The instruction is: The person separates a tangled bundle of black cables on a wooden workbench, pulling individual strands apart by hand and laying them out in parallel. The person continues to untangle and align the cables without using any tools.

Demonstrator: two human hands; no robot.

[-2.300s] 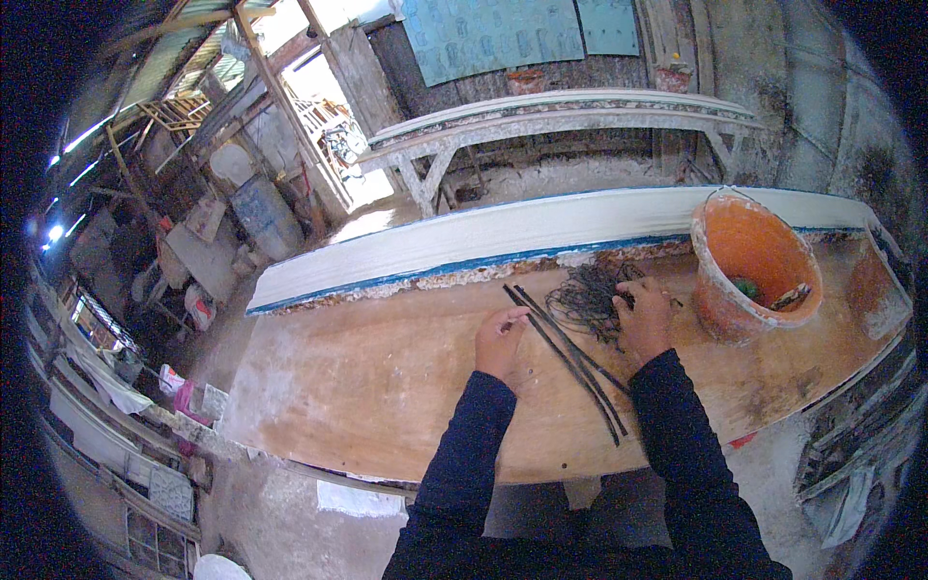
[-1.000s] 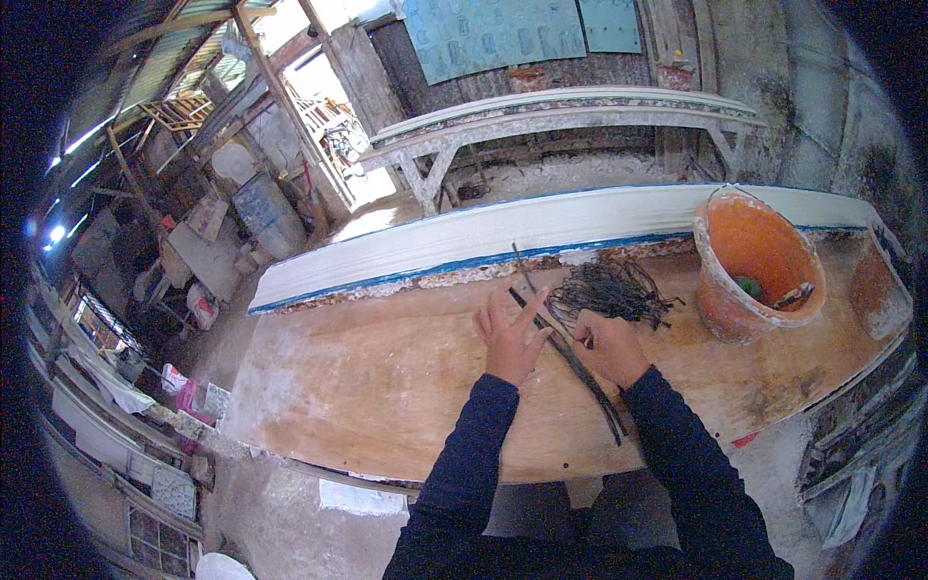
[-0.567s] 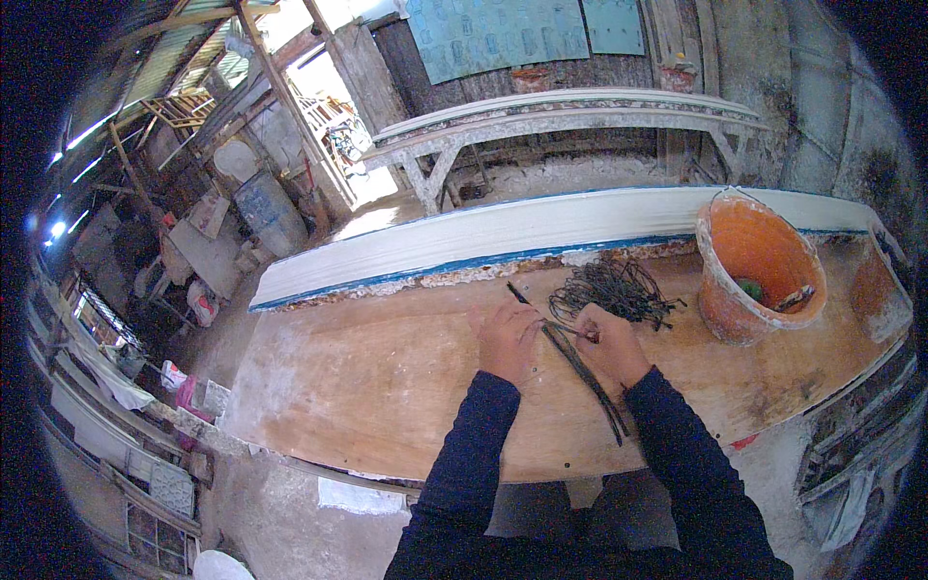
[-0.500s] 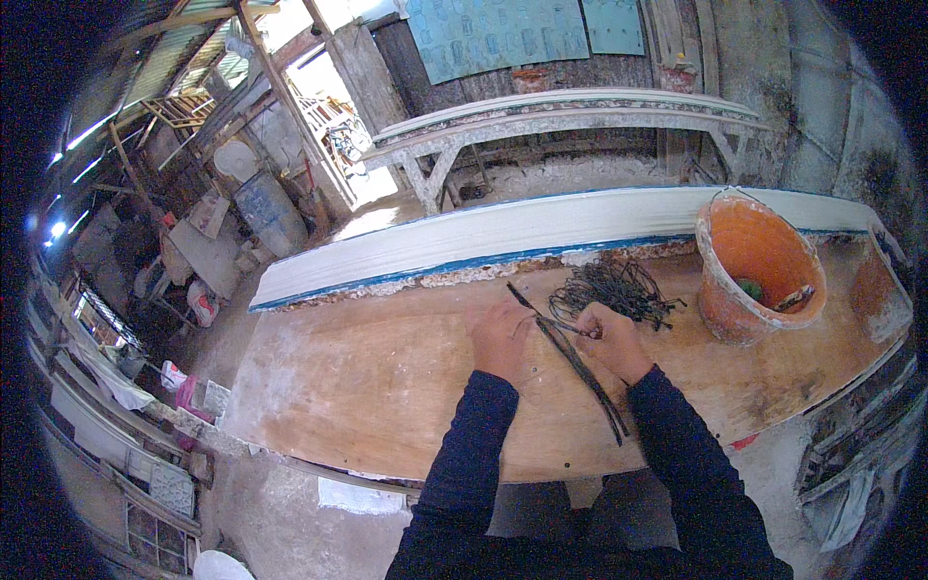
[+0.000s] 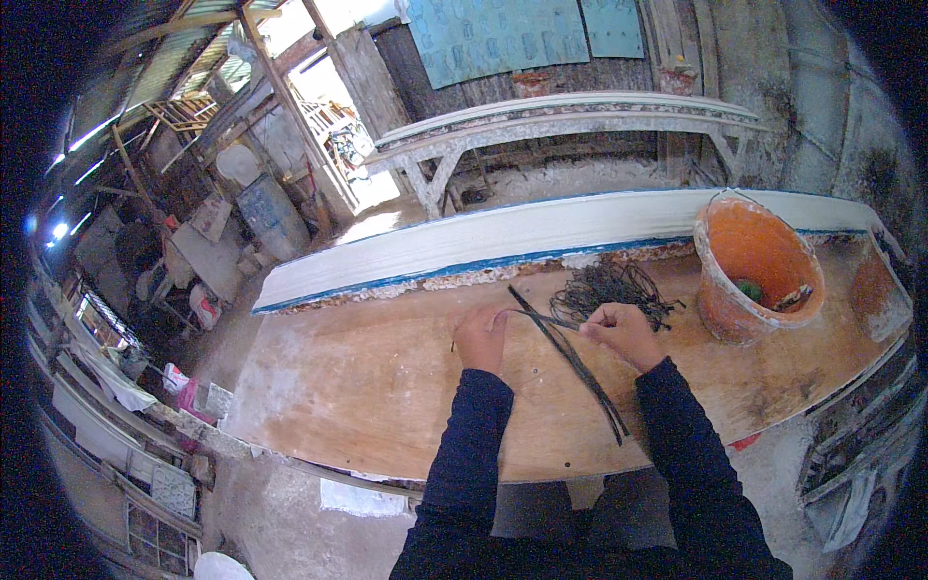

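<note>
A cluttered workshop with timber posts and a pale trestle bench (image 5: 570, 121) at twelve o'clock surrounds a long, worn wooden surface (image 5: 367, 387) edged by a white and blue plank (image 5: 503, 242). On it, the left hand (image 5: 480, 338) is closed, pinching one end of a thin dark strand (image 5: 536, 317), while the right hand (image 5: 623, 333), also closed, grips the strand's other end. A bundle of long dark strips (image 5: 580, 372) lies between the hands, running toward five o'clock. A tangled dark pile (image 5: 619, 288) sits just beyond the right hand, and an orange bucket (image 5: 759, 266) stands at three o'clock.
</note>
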